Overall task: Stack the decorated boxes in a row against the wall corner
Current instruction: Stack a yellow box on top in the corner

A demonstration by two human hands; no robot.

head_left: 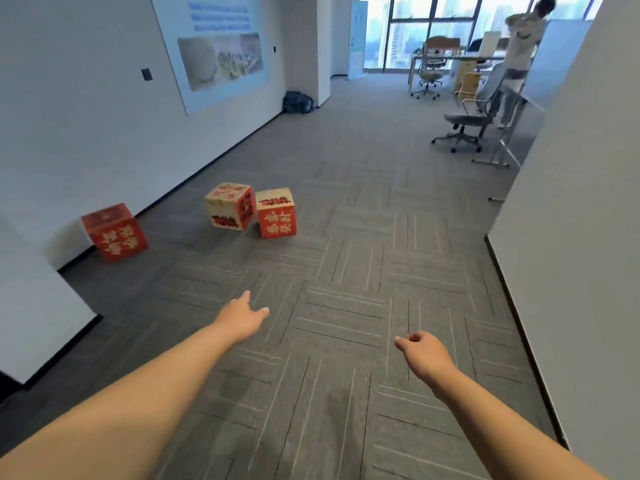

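Three decorated boxes lie on the grey carpet. A red box point(116, 233) with gold characters sits against the left wall, close to the wall corner point(52, 258). A cream and red box point(229, 206) and a red and cream box point(276, 213) stand side by side out on the floor, almost touching. My left hand point(242, 317) stretches forward, fingers relaxed and holding nothing, well short of the two boxes. My right hand point(420, 351) hangs over the carpet with loosely curled fingers and holds nothing.
A white wall with a poster point(214, 46) runs along the left; another wall point(571, 237) closes the right. A dark bag point(298, 102) lies at the far wall base. Office chairs point(465, 124), desks and a standing person point(519, 57) are far right.
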